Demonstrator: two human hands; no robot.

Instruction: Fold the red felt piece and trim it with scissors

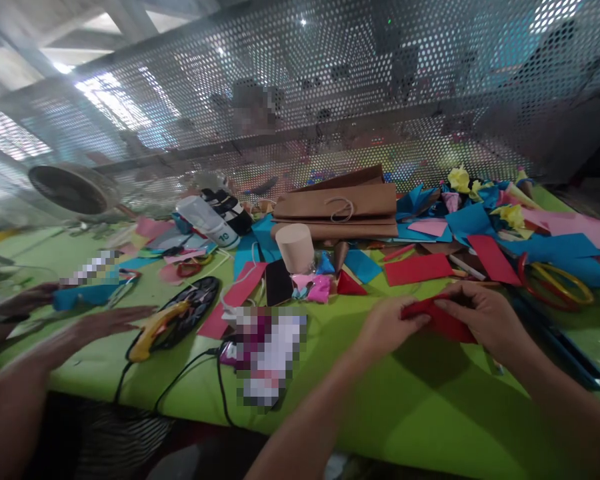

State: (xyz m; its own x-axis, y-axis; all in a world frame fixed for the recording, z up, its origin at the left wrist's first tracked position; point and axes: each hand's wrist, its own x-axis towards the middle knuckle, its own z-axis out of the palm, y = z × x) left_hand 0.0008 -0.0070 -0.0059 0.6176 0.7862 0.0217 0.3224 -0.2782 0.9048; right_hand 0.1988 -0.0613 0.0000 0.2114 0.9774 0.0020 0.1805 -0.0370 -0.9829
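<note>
Above the green tabletop, my left hand [391,325] pinches the left edge of a piece of red paper [453,325], its thumb lying on top. My right hand [487,313] is closed on the same paper from the right, thumb pressed on its upper face. The paper looks folded, though the fingers cover part of it. Just beyond my hands lie a flat red paper strip [419,269] and a small red folded triangle [351,283]. Another red strip [493,259] is behind my right hand.
A co-worker's hands are at the left, near a yellow glue gun [157,331] on a patterned oval pad. A phone [275,360] and black cables lie in the middle. Behind are a brown paper bag [335,210], a cylinder [295,248], blue papers; tape rolls [555,283] sit right.
</note>
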